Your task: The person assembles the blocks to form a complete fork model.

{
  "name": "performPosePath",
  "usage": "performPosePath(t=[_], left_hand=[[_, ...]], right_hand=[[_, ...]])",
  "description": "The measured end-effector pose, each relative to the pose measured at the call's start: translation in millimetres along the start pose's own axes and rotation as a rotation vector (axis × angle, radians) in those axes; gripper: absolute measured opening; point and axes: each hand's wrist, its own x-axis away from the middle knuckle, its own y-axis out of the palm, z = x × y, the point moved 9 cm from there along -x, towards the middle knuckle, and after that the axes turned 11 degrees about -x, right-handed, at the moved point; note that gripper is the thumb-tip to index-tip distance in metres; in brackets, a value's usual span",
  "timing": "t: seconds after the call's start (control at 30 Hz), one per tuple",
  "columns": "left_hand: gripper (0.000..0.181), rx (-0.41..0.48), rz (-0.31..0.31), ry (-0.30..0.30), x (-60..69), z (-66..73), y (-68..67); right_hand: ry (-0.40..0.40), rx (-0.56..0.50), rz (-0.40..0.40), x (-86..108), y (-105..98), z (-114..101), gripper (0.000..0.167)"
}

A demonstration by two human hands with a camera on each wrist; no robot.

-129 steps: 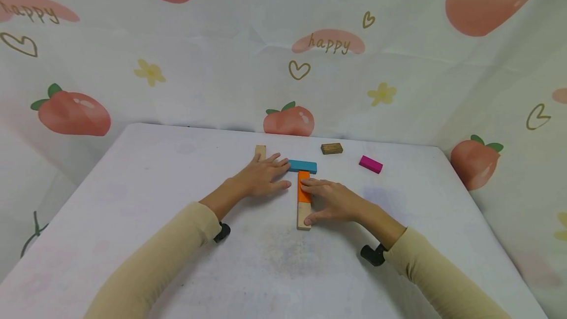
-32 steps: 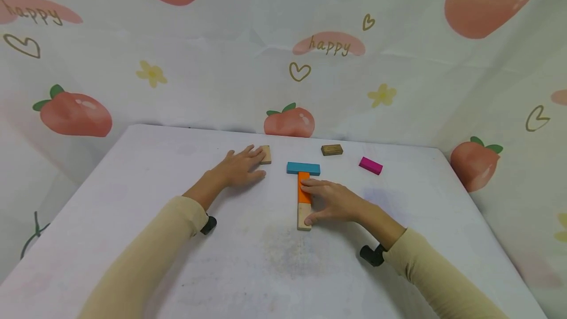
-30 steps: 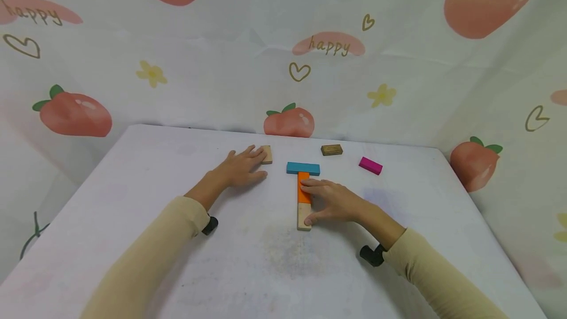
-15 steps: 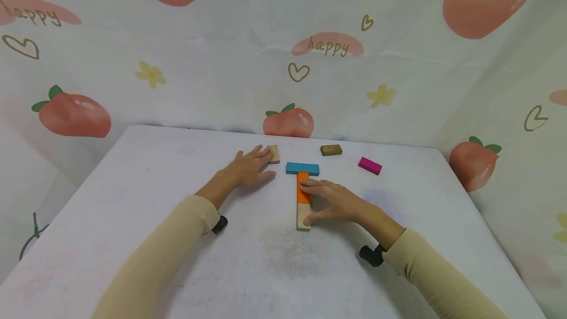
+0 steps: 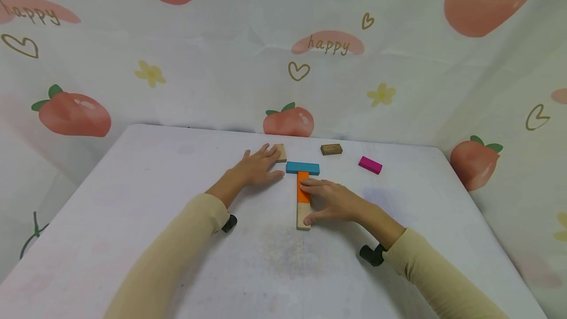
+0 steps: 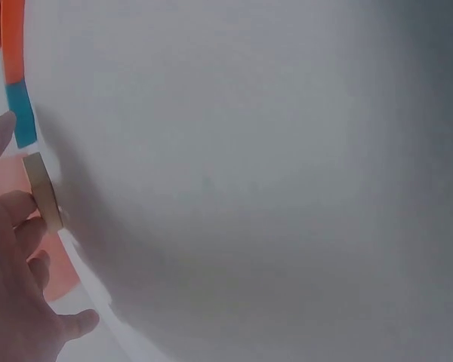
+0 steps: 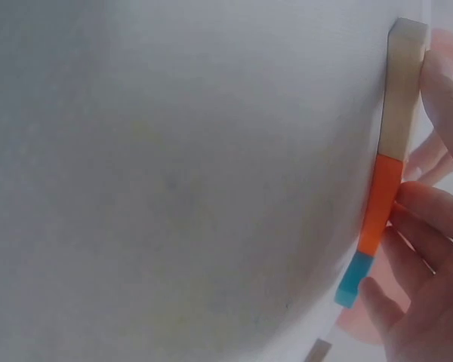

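Observation:
My left hand [image 5: 257, 167], fingers spread, touches a plain wooden block [image 5: 281, 154] at the back of the table. In the left wrist view this block [image 6: 44, 190] stands a small gap away from the blue block [image 6: 20, 113]. The blue block [image 5: 302, 168] lies crosswise at the far end of an orange block [image 5: 303, 188], and a second plain block [image 5: 303, 216] continues the line toward the front. My right hand [image 5: 336, 202] rests its fingers on the orange block and its thumb on the near plain block, relaxed rather than curled round them.
A brown block [image 5: 331, 149] lies at the back, right of the blue one. A magenta block [image 5: 370, 165] lies farther right. Behind the white table [image 5: 283, 279] hangs a patterned cloth [image 5: 221, 63].
My left hand has moved right, and the plain block under its fingers has slid right with it, closer to the blue block. The right hand stays in place.

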Motion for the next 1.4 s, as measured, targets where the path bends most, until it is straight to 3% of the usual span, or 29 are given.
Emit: performPosePath(t=[0.8, 1.4], left_hand=[[0.08, 0.02, -0.023, 0.028, -7.3, 18.6, 1.8], [0.08, 0.023, -0.016, 0.035, -9.7, 20.6, 0.6]], right_hand=[[-0.005, -0.017, 0.001, 1.1, 1, 1, 0.091], [0.006, -0.019, -0.009, 1.8, 0, -1, 0.09]])
